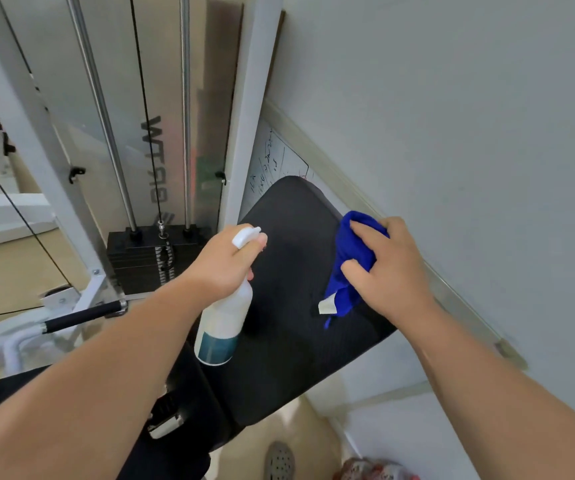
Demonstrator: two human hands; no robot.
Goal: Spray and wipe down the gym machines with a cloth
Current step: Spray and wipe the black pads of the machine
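A black padded bench (289,362) of a gym machine fills the middle of the view. My left hand (225,265) grips the neck of a white spray bottle (223,327) with a teal label, its nozzle pointing over the pad. My right hand (388,268) presses a bunched blue cloth (346,271) onto the pad's right side; a white tag hangs from the cloth.
Behind the bench stands a white cable machine frame (244,109) with chrome guide rods and a black weight stack (140,258). A black-gripped handle (81,317) juts out at left. A grey wall (452,116) runs close along the right. A whiteboard (272,161) leans behind the pad.
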